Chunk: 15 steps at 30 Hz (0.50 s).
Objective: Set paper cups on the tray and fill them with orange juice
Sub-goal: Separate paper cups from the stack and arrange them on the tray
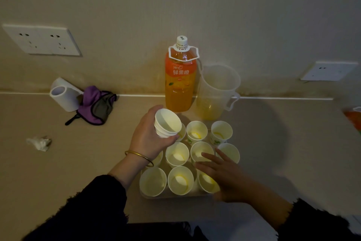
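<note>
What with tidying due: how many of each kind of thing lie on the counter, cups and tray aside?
Juice bottle: 1
Clear jug: 1
White roll: 1
Purple-grey cloth: 1
Crumpled tissue: 1
Blurred orange thing, right edge: 1
Total: 6

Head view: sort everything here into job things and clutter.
Job: tray, cups on it, cup stack held in the left hand, juice bottle, jug.
Lying about: white roll, purple cloth, crumpled tissue, wall sockets.
</note>
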Motion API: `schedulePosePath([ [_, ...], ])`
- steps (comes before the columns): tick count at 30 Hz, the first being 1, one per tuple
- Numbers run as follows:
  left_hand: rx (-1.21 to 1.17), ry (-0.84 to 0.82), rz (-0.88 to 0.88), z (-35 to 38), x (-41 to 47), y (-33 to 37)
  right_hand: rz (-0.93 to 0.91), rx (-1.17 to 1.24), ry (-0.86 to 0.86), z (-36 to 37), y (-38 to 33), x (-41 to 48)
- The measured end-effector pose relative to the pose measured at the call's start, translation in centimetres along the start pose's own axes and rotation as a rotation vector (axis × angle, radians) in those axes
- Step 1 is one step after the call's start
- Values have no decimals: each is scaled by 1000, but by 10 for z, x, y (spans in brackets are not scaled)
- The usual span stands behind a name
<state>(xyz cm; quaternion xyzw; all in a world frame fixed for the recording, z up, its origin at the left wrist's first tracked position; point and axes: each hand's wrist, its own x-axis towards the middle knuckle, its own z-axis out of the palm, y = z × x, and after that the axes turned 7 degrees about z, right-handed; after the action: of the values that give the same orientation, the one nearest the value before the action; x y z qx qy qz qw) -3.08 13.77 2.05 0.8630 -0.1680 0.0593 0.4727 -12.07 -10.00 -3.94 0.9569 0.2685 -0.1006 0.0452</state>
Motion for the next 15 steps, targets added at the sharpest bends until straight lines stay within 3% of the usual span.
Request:
schedulePosePath([
  [4,-5,-10,-17,0,-1,2,66,197,360,-21,-3,5],
  [9,2,-85,-32,4,-3,13,412,610,639,-74,-12,33],
  [12,17,-127,-25,8,-5,18,515,949,466,-108,-17,52],
  [15,24,-158,-12,9,-6,21,473,1001,274,-125,-20,68],
])
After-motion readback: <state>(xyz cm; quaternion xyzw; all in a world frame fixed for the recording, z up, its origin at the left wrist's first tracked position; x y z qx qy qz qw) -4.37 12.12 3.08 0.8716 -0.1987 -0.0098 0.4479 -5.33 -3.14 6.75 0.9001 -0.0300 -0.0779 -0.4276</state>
